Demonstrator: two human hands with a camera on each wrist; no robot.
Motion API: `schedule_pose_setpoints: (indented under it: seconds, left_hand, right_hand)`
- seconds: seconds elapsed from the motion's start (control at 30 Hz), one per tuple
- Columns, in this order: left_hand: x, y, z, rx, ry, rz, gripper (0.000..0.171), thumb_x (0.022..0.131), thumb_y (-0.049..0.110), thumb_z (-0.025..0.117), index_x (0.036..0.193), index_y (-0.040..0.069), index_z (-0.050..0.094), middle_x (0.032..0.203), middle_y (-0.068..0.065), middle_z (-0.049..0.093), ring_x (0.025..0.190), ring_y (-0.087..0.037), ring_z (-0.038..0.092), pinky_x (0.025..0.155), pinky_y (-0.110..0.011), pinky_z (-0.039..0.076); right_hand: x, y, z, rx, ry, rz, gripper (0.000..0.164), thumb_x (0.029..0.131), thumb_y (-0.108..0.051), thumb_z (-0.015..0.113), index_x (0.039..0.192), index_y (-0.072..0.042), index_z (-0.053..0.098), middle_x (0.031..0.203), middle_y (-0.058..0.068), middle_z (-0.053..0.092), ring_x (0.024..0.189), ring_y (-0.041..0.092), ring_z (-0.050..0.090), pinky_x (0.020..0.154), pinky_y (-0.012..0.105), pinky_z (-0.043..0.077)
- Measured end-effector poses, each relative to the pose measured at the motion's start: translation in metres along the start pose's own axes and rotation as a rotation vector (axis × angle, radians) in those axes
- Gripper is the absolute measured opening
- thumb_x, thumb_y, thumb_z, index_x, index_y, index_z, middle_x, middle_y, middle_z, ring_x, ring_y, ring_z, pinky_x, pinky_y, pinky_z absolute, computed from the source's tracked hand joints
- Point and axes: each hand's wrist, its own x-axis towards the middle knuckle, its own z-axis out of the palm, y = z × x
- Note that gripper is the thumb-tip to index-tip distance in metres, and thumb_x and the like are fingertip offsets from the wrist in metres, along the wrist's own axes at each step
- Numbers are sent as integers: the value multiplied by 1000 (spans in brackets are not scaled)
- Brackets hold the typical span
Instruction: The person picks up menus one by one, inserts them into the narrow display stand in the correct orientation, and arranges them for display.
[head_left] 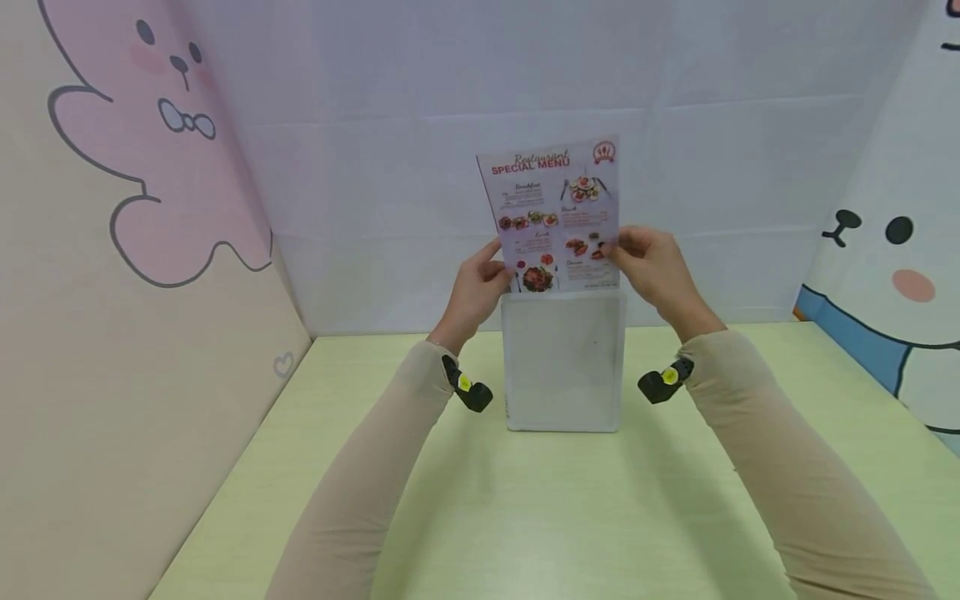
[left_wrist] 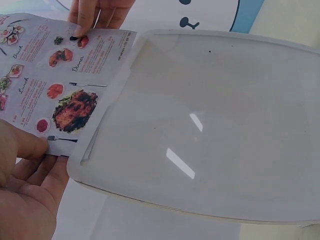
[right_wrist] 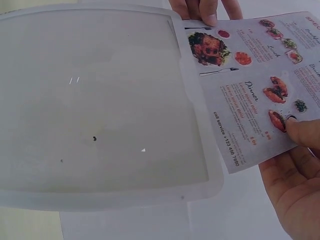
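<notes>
A printed restaurant menu sheet (head_left: 555,221) stands upright above a white-rimmed sign holder (head_left: 564,367) with a clear front. My left hand (head_left: 472,296) pinches the sheet's lower left edge, thumb in front and fingers behind. On the opposite side, my right hand (head_left: 658,271) pinches the lower right edge the same way. The menu's bottom edge meets the holder's top rim (left_wrist: 112,90). Through the clear front in the left wrist view, a thin strip shows just inside that rim near the left corner. In the right wrist view, the sheet's lower right corner (right_wrist: 231,167) lies outside the rim.
The holder stands on a pale yellow-green table (head_left: 555,508), close to a white cloth backdrop (head_left: 375,183). Side panels with cartoon animals flank the table, a pink one (head_left: 180,167) on the left and a white one (head_left: 900,275) on the right. Each wrist wears a small black camera.
</notes>
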Motion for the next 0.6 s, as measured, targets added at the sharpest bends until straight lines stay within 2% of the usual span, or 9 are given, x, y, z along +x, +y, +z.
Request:
schedule_pose_setpoints:
  seconds: [0.23,0.47,0.6]
  left_hand:
    - [2,-1,-1,-13,7,-17,55,97,3,53,147,21,40,118,-18,66,109,-26,65,94,-36,51]
    - [1,-2,-3,-4,4,-15,38,96,3,55,134,11,53,118,-17,67,108,-26,64,92,-34,52]
    - [1,-4,-5,4,1,-16,35,96,4,55,131,8,55,118,-18,66,108,-26,64,92,-34,52]
  right_hand:
    - [1,1,1,5,-17,17,33,98,-19,56,123,3,59,130,23,58,122,36,55,108,48,37]
    - [1,2,2,0,-37,40,34,99,-21,55,124,2,59,129,23,59,121,34,55,105,48,40]
    - [1,3,6,5,-39,47,36,99,-21,54,127,1,57,132,23,57,122,33,55,105,47,41]
